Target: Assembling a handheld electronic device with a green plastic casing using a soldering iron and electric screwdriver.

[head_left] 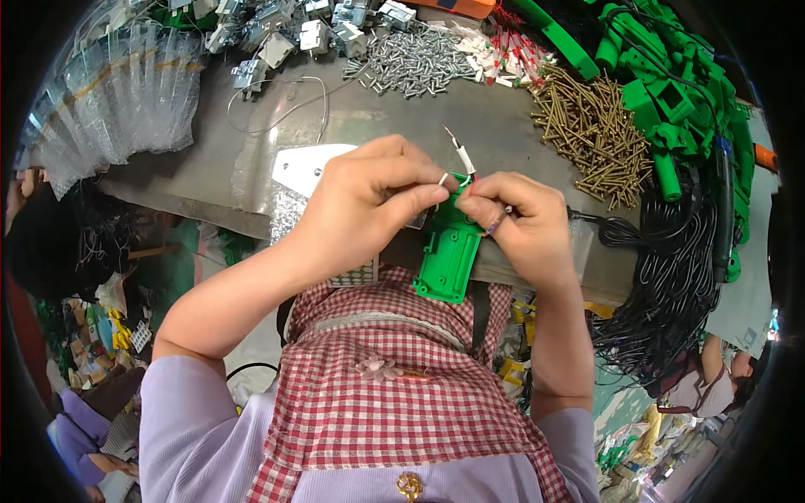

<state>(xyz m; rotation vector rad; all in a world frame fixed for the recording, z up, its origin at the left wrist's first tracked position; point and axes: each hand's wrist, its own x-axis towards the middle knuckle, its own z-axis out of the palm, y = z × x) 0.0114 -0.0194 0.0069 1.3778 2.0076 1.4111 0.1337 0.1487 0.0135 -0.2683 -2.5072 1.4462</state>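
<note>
A green plastic housing half (449, 260), its ribbed hollow inside facing up, is tilted between my hands at the table's near edge. My left hand (377, 189) is closed, with thumb and forefinger pinching a short thin white piece (443, 178), perhaps a sleeve or wire end, over the housing's upper end. My right hand (521, 214) is closed at the housing's upper right side. By its fingertips stands a wire in a white sleeve (465, 158) with a thin stripped tip, and a bit of red shows below. The fingers hide what lies beneath them.
Silver screws (411, 63), long brass screws (591, 134) and red-and-white wired parts (507, 54) lie in heaps. Green housings (671, 101) pile up at right above black cables (679, 277). Clear bubble bags (126, 92) lie at left, near metal parts (314, 35) and a white plate (293, 165).
</note>
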